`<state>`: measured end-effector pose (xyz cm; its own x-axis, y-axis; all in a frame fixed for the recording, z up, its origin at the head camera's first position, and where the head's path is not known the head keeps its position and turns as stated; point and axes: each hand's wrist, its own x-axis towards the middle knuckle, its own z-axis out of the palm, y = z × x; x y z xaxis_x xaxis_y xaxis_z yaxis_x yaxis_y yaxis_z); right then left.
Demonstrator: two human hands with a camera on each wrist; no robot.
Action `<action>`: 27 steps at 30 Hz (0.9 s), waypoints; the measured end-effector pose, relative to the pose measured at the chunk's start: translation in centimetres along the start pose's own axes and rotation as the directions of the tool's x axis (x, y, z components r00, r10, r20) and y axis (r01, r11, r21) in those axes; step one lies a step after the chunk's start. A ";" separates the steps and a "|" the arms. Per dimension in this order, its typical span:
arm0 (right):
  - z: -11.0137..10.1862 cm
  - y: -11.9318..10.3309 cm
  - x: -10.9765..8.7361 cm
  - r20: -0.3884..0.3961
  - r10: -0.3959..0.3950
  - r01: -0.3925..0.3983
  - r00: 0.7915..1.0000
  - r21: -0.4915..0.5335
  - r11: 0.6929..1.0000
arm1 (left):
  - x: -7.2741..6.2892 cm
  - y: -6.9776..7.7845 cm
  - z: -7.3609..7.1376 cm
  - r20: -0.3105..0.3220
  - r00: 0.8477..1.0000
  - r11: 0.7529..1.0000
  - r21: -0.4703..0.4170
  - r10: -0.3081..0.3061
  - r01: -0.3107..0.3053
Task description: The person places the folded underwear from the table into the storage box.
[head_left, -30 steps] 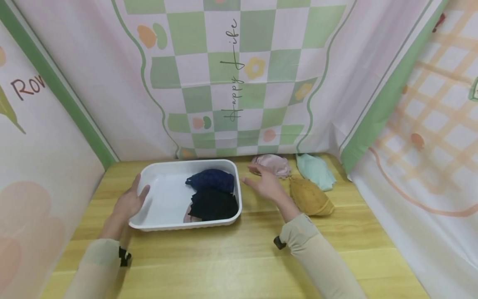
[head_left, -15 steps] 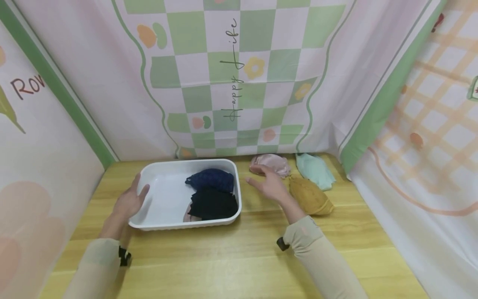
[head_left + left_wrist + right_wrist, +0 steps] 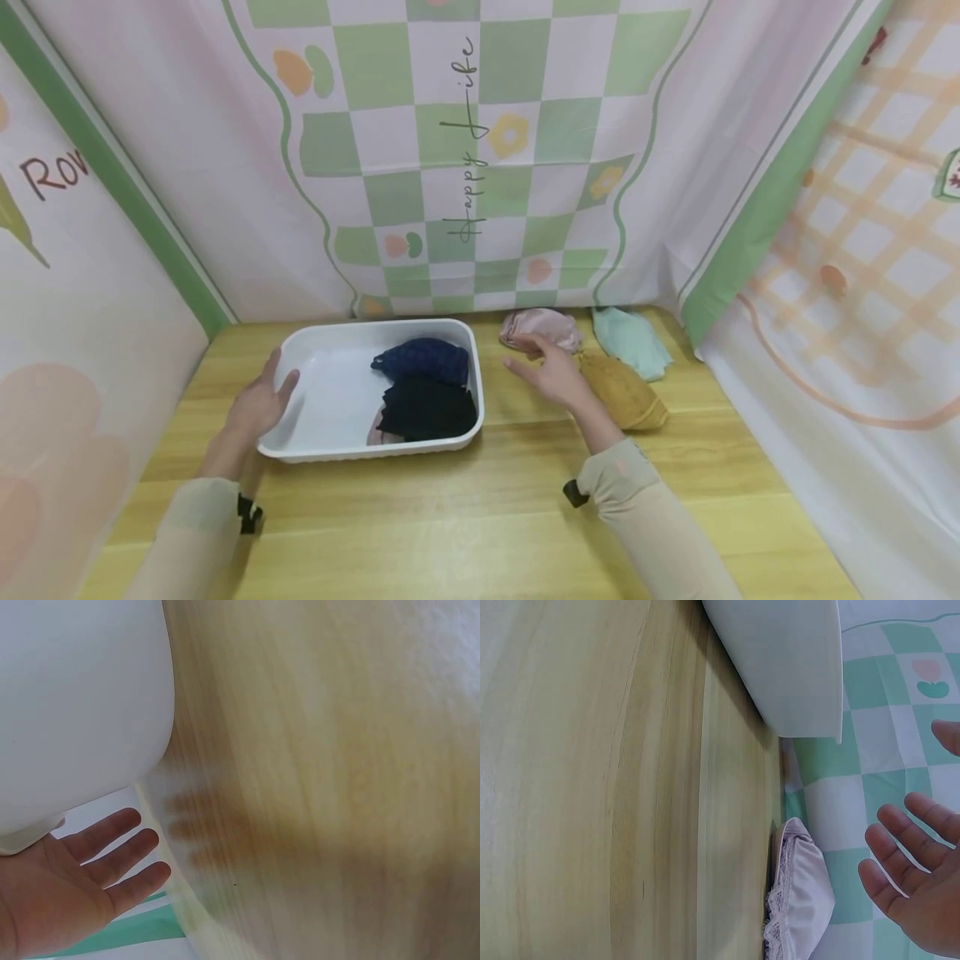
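My left hand (image 3: 257, 406) is at the left end of a white plastic tray (image 3: 324, 387), its thumb over the rim. In the left wrist view, the fingers (image 3: 120, 855) stretch out straight below the tray's outer wall. Inside the tray's right half lie a navy lace garment (image 3: 427, 362) and a black garment (image 3: 431, 408), with a bit of pink cloth (image 3: 377, 429) showing under the black one. My right hand (image 3: 558, 379) hovers with spread fingers and nothing in it, just in front of a pink satin, lace-trimmed garment (image 3: 551, 327).
Behind the right hand, a mustard-brown folded garment (image 3: 626, 396) lies on the wooden table (image 3: 420, 533), with a mint-green one (image 3: 633, 343) farther back. A checked curtain (image 3: 480, 167) hangs along the table's back edge, and printed cloth closes both sides.
My right hand has drawn back a little to the right, away from the tray's right rim. The left hand, tray and garments stay where they were.
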<state>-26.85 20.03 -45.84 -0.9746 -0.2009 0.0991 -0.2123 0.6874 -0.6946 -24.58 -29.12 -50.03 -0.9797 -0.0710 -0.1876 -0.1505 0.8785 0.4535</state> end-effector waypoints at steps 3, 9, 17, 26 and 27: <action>-0.1 0.2 -0.2 -0.017 0.004 -0.004 1.000 -0.006 1.000 | -0.1 0.0 0.1 0.001 1.000 1.000 0.002 0.002 -0.002; -0.6 0.5 -0.4 -0.031 0.006 -0.006 0.999 -0.027 1.000 | -0.2 0.1 0.0 -0.008 1.000 1.000 0.001 0.014 -0.014; -1.2 0.9 -1.1 -0.033 0.010 -0.009 0.999 0.012 1.000 | -0.2 0.1 -0.1 0.000 1.000 1.000 -0.002 0.006 -0.006; -2.3 1.4 -1.8 -0.066 0.022 -0.021 0.998 0.016 1.000 | -0.2 0.2 -0.1 -0.001 1.000 1.000 -0.008 0.008 -0.008; -2.3 1.5 -1.8 -0.068 0.022 -0.021 0.997 0.018 1.000 | -0.2 0.2 0.0 -0.001 1.000 1.000 -0.007 0.009 -0.009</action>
<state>-25.57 23.09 -45.41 -0.9817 -0.1380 0.1316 -0.1905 0.6787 -0.7093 -24.41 -28.98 -49.87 -0.9811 -0.0637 -0.1830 -0.1429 0.8755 0.4615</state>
